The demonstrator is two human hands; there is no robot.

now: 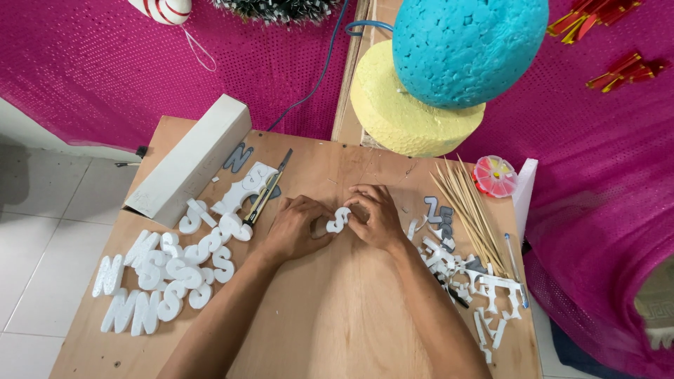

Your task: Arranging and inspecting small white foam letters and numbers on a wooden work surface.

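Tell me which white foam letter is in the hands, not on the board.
The curvy white foam letter at the board's centre, pinched between left hand and right hand. The other letters lie heaped at the left.

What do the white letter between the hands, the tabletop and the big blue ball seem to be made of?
White letter: likely foam, matte, thick with clean-cut edges, pinched by the left hand and right hand. Tabletop: plywood or similar board, unfinished, with visible grain. Blue ball: probably painted polystyrene foam, with a pebbled, beaded surface.
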